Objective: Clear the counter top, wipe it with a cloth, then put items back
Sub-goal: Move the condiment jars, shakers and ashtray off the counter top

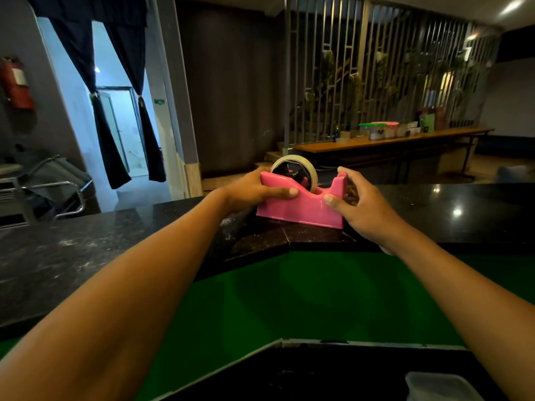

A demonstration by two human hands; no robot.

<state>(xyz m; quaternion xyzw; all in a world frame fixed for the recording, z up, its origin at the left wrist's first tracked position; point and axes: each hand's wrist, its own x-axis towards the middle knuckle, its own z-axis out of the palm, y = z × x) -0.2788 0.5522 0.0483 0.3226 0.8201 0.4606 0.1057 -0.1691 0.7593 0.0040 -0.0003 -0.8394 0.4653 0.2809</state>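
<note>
A pink tape dispenser with a roll of pale tape stands on the dark granite counter top, at the corner where its two runs meet. My left hand grips the dispenser's left end, thumb across its front face. My right hand holds the right end by the cutter, thumb on the front and fingers round the back. The dispenser's base touches the counter.
Pale dust or crumbs speckle the counter to the left. A green inner wall drops below the counter edge. A translucent plastic container sits at the bottom right. Metal chairs stand far left, and a wooden table with containers lies beyond.
</note>
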